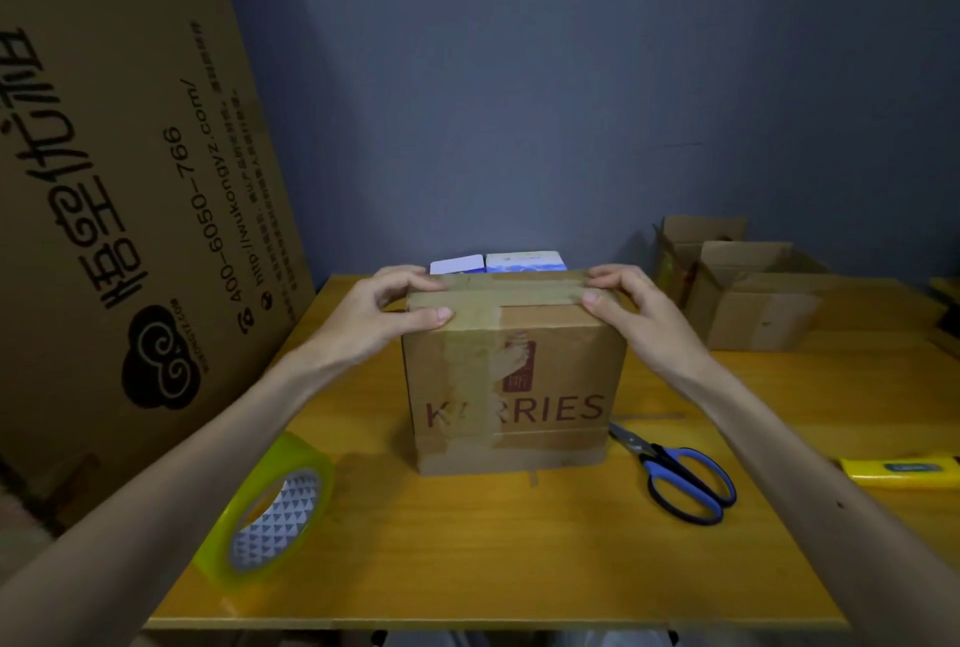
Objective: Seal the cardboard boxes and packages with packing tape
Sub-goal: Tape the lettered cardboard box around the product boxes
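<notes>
Boxes: one taped box [545, 386] marked "KARRIES" on tabletop [467, 542], two open boxes [753, 308] by its far right corner. Left hand [384, 308] and right hand [628, 303] each pinch a top corner. One tape roll [270, 506], one scissors [680, 470].

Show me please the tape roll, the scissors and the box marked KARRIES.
tape roll [291, 451]: head view, top of its yellow-green band.
scissors [662, 462]: head view, where the handles meet.
KARRIES box [550, 366]: head view, bare front face.
</notes>
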